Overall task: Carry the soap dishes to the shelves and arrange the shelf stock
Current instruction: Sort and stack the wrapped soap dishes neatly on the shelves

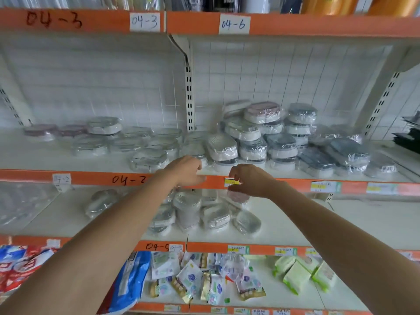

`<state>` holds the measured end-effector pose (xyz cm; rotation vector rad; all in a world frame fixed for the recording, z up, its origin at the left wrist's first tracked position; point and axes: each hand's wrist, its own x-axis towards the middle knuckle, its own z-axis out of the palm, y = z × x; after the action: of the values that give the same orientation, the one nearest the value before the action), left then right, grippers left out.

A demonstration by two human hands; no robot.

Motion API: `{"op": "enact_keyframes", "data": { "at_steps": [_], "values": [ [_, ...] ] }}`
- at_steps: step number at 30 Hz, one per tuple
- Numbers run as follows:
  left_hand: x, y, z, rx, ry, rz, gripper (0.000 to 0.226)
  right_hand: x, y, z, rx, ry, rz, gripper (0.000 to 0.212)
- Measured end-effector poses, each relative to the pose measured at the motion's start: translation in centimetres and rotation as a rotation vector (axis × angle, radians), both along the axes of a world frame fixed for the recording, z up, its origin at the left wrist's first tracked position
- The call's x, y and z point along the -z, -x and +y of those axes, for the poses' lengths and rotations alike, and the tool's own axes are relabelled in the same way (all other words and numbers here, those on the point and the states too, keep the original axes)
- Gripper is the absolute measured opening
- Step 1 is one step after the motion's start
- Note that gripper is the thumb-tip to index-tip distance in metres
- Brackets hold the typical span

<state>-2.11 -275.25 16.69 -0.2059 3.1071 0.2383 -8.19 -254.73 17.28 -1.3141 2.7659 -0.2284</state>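
Many plastic-wrapped soap dishes [261, 135] in white, grey and pink lie stacked on the middle shelf [68, 178], with a looser row [148, 159] to the left. More wrapped dishes [204, 212] are piled on the shelf below. My left hand [185, 171] hovers at the middle shelf's orange front edge with fingers loosely curled, just in front of a wrapped dish [197, 153]. My right hand [247, 180] is beside it over a yellow price tag [231, 182], fingers and thumb curled with nothing visible between them. A pink wrapped dish [237, 196] sits just under that hand.
A slotted upright [189, 98] divides the bays marked 04-3 and 04-6. The bottom shelf holds blue and red bags [134, 283], small sachets [204, 280] and green packs [300, 271]. Dark packages [409, 135] lie at far right. Bottles stand on the top shelf.
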Motion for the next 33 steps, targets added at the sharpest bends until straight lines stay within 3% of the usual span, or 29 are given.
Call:
{"op": "enact_keyframes", "data": {
  "at_steps": [2,7,11,20,26,33],
  "values": [
    [-0.8,1.3,-0.6,-0.001,0.015,0.030,0.049,-1.1,1.7,-0.7,0.019,0.025,0.029,0.047],
    [-1.9,4.7,-2.5,-0.019,0.066,0.014,0.028,-2.9,6.8,-3.2,0.070,0.031,0.079,0.054],
    [-2.2,6.8,-4.6,-0.043,0.074,-0.001,0.024,-3.4,9.6,-5.0,0.131,0.028,0.074,0.066],
    [-0.9,11.3,-8.4,0.072,0.117,-0.133,0.071,-1.8,11.9,-9.4,0.292,-0.089,0.031,0.092],
    [-0.8,14.7,-11.4,0.358,0.165,-0.256,0.108,-0.9,11.4,-12.0,0.501,-0.110,0.006,0.114],
    [0.2,16.7,-14.2,0.569,0.171,-0.309,0.116,-0.3,9.4,-14.8,0.721,-0.087,0.019,0.105]
  ]
}}
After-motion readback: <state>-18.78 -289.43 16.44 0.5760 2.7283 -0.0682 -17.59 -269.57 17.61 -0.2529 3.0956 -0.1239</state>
